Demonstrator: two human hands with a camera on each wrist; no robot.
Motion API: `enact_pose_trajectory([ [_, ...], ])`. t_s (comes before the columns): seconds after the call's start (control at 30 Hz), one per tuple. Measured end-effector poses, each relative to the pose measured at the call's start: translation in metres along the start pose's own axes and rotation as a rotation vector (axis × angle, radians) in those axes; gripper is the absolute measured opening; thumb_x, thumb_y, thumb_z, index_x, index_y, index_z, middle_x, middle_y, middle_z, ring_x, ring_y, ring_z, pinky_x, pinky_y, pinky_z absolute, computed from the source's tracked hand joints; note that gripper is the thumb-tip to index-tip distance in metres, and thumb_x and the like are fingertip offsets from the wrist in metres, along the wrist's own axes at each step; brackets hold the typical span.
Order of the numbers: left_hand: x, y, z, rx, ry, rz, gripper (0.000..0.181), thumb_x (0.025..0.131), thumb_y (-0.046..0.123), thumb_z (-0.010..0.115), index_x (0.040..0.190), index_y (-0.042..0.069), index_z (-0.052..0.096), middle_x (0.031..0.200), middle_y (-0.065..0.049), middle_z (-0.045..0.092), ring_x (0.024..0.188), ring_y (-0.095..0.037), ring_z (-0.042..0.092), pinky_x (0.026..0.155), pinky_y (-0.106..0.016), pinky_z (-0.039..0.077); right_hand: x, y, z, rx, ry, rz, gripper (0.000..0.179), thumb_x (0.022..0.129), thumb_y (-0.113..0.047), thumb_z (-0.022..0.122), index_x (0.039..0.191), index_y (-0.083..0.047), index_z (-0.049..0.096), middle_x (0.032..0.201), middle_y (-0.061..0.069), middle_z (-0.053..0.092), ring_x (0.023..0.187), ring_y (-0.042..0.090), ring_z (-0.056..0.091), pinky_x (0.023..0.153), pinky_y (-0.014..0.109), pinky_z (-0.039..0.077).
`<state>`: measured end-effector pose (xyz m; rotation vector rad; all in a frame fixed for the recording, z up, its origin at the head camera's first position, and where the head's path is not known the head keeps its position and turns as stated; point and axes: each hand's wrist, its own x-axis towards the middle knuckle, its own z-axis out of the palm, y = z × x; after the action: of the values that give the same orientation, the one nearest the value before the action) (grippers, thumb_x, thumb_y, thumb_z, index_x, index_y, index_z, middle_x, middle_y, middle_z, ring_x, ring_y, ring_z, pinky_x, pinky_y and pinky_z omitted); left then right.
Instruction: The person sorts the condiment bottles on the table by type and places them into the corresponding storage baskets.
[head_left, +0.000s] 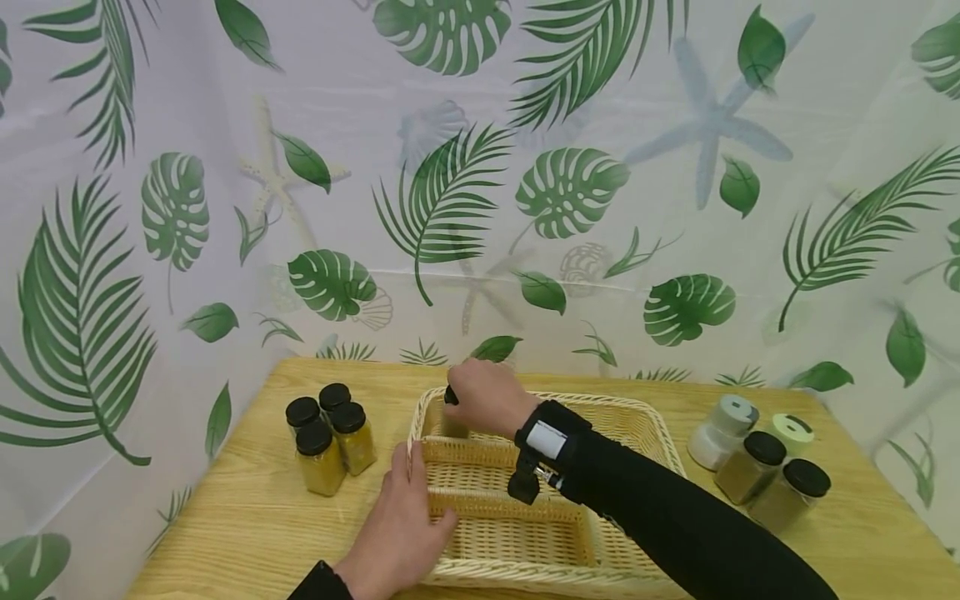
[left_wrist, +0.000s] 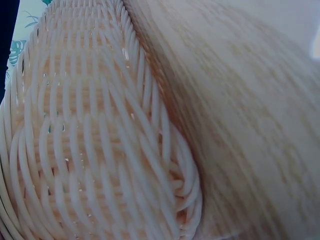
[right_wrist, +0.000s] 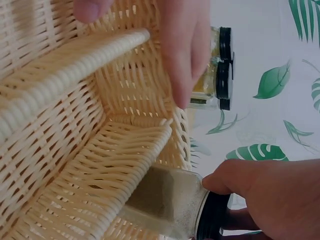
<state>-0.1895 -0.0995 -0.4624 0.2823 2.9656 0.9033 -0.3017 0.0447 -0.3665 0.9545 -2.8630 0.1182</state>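
Observation:
A light wicker basket [head_left: 558,575] with dividers stands on the wooden table. My left hand [head_left: 401,525] holds its left side wall, fingers along the rim and thumb inside. Reaching across to the back left compartment, my right hand [head_left: 487,398] grips a glass jar by its black lid. In the right wrist view, greyish-brown powder fills part of this jar [right_wrist: 167,200], and a wicker divider [right_wrist: 100,175] hides its lower end. The left wrist view shows only the basket's outer wall [left_wrist: 85,130] and the tabletop.
Several black-lidded jars of yellow contents [head_left: 321,467] stand left of the basket. To its right are two dark-lidded jars of brownish powder [head_left: 738,471], a grey-lidded white jar [head_left: 712,446] and a pale-green-lidded container [head_left: 792,432]. A leaf-patterned cloth [head_left: 480,208] hangs behind the table.

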Motion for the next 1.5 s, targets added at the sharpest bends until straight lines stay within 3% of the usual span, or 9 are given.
enact_pose_trajectory([
  [0.23, 0.000, 0.001, 0.001, 0.012, -0.001, 0.006, 0.091, 0.089, 0.041, 0.057, 0.151, -0.004, 0.007, 0.153, -0.024, 0.003, 0.130, -0.034, 0.024, 0.097, -0.051, 0.040, 0.001, -0.003, 0.008, -0.026, 0.001, 0.002, 0.023, 0.086, -0.027, 0.067, 0.072, -0.011, 0.058, 0.063, 0.001, 0.052, 0.051, 0.013, 0.045, 0.043, 0.024, 0.030],
  [0.57, 0.001, 0.000, 0.000, 0.001, -0.009, 0.002, 0.091, 0.089, 0.042, 0.056, 0.151, -0.003, 0.008, 0.153, -0.024, 0.002, 0.130, -0.034, 0.023, 0.097, -0.052, 0.039, -0.002, -0.005, 0.007, -0.034, -0.006, 0.018, 0.022, 0.087, -0.029, 0.066, 0.082, -0.009, 0.062, 0.070, 0.002, 0.055, 0.057, 0.014, 0.049, 0.047, 0.026, 0.037],
  [0.7, 0.000, 0.000, 0.000, -0.001, -0.009, -0.001, 0.091, 0.089, 0.042, 0.056, 0.151, -0.003, 0.008, 0.153, -0.024, 0.003, 0.130, -0.034, 0.023, 0.096, -0.052, 0.040, -0.004, -0.006, 0.007, -0.028, -0.008, 0.024, 0.026, 0.087, -0.031, 0.066, 0.094, -0.005, 0.064, 0.077, 0.004, 0.059, 0.061, 0.015, 0.050, 0.050, 0.027, 0.041],
  [1.0, 0.000, 0.001, -0.001, 0.001, 0.008, 0.011, 0.090, 0.089, 0.041, 0.057, 0.150, -0.004, 0.009, 0.152, -0.024, 0.005, 0.129, -0.033, 0.026, 0.095, -0.051, 0.042, -0.007, -0.001, 0.008, 0.005, -0.009, 0.030, 0.043, 0.088, -0.033, 0.064, 0.117, -0.001, 0.060, 0.085, 0.006, 0.061, 0.065, 0.016, 0.050, 0.050, 0.026, 0.036],
  [1.23, 0.000, 0.002, -0.001, -0.016, -0.024, -0.013, 0.092, 0.089, 0.042, 0.058, 0.151, -0.002, 0.006, 0.153, -0.024, 0.002, 0.130, -0.036, 0.025, 0.095, -0.053, 0.041, -0.015, 0.004, 0.002, 0.032, -0.021, 0.046, 0.059, 0.087, -0.039, 0.066, 0.130, 0.000, 0.054, 0.105, 0.013, 0.066, 0.085, 0.019, 0.058, 0.068, 0.034, 0.053],
  [1.33, 0.000, 0.002, -0.001, -0.019, -0.032, -0.026, 0.093, 0.089, 0.042, 0.058, 0.152, -0.001, 0.005, 0.154, -0.025, 0.002, 0.130, -0.037, 0.024, 0.095, -0.054, 0.041, -0.020, 0.009, -0.002, 0.047, -0.029, 0.067, 0.063, 0.086, -0.040, 0.068, 0.132, -0.001, 0.053, 0.113, 0.013, 0.065, 0.096, 0.022, 0.059, 0.078, 0.037, 0.054],
  [1.5, 0.001, 0.004, 0.001, 0.004, -0.021, -0.021, 0.094, 0.089, 0.043, 0.058, 0.151, -0.002, 0.005, 0.153, -0.026, 0.001, 0.131, -0.038, 0.023, 0.097, -0.055, 0.039, -0.030, 0.019, -0.008, 0.029, -0.025, 0.110, 0.066, 0.083, -0.045, 0.068, 0.133, -0.005, 0.054, 0.118, 0.009, 0.064, 0.100, 0.022, 0.059, 0.079, 0.039, 0.054],
])
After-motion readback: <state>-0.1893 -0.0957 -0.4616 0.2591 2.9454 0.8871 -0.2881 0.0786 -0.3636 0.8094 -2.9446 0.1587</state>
